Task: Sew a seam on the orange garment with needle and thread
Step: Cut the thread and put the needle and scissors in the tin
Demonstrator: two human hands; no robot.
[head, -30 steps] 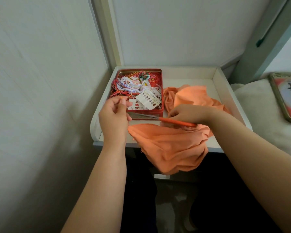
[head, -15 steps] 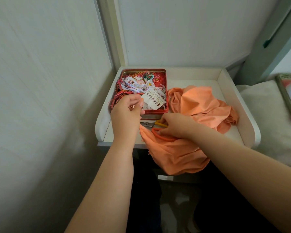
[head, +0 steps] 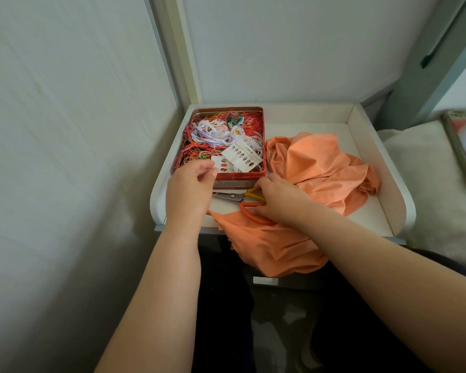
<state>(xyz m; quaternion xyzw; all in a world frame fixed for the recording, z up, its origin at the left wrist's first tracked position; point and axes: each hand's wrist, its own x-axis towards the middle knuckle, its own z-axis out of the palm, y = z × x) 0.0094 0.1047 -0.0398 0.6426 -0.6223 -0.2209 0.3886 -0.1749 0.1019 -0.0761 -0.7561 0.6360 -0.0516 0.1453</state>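
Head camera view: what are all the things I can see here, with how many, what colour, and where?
tin: one, red, open, left part of the tray, full of tangled threads
threads: many, mixed colours, in the tin
paper cards: two, white, on top of the threads
orange garment: one, crumpled on the tray, hanging over its front edge
scissors: one pair, orange and yellow handles, in front of the tin, partly on the garment
tray: one, white, raised sides
left hand: fingers pinched together by the tin's front edge; what they hold is too small to tell
right hand: on the scissors' handles
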